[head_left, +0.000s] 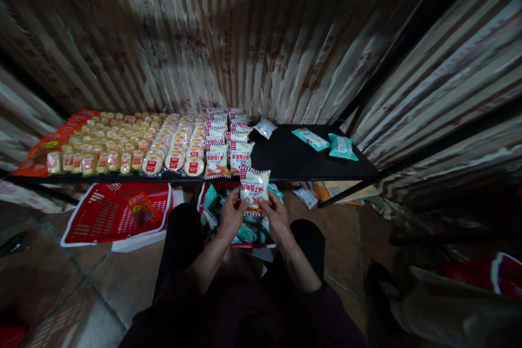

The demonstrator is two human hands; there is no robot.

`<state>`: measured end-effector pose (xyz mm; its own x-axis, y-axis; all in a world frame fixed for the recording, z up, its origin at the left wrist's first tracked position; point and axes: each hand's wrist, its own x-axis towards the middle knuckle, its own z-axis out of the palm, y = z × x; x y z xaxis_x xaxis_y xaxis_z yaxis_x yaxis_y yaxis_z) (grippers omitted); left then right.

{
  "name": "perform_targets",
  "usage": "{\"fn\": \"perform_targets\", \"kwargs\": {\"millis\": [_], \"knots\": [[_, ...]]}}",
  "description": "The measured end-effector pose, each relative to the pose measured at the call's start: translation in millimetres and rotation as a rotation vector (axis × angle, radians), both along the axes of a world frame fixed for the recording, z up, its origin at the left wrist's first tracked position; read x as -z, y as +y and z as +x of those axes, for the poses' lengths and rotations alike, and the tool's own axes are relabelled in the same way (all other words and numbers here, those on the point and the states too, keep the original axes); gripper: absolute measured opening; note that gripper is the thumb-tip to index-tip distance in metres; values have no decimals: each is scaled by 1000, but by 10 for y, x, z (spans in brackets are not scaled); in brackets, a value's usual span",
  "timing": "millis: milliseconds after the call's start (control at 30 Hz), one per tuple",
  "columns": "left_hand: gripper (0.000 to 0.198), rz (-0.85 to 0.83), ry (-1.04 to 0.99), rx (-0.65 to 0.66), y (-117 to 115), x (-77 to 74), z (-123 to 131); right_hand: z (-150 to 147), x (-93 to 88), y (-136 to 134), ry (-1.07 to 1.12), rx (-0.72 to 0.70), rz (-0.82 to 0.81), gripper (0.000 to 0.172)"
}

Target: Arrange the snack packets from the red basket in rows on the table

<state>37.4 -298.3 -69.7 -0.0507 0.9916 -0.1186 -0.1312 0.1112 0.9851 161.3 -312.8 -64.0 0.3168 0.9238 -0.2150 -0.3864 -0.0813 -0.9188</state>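
Both hands on one packet. Left hand (231, 214) has the lower left side, right hand (277, 214) the lower right, fingers curled in, thumbs on the front face. Grip is closed to packet width.

Held packet (254, 186): white and puffy, red-and-blue striped edge, print facing the wearer. It's held upright-ish between the knees, in front of the bench (281, 155) edge; can't tell if its top touches the edge.

Directly below the hands: red basket (250, 246), loaded with teal packets (247, 232) plus some striped-edge white ones, mixed loose.

On the bench, just beyond the held packet: two columns of matching white packets (216, 159), packed front to back, faces toward the wearer. To their left, columns of round wrapped cakes (174, 160), then a dense block of small yellowish packs (101, 162), then an orange bag (49, 138) at the far left end.

Right of the white columns: one white packet (265, 128) lying askew near the back, then two teal-wrapped packs (311, 139) close together near the right end.

Floor (346, 250) left: second red basket (98, 215), tilted, orange package (144, 207) in it. Striped curtain (228, 38) behind the bench.
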Motion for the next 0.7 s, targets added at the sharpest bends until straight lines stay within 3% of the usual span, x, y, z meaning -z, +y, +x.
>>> {"fn": "perform_targets", "kwargs": {"millis": [167, 333, 533, 700], "knots": [[30, 134, 190, -169, -50, -183, -18, 12, -39, 2, -109, 17, 57, 48], [26, 185, 235, -45, -102, -326, 6, 33, -37, 1, -311, 33, 132, 46], [46, 61, 64, 71, -125, -359, 66, 24, -117, -59, -840, 88, 251, 39], [50, 11, -188, 121, -135, -393, 87, -56, -213, -130, -1132, 81, 375, 35]]}}
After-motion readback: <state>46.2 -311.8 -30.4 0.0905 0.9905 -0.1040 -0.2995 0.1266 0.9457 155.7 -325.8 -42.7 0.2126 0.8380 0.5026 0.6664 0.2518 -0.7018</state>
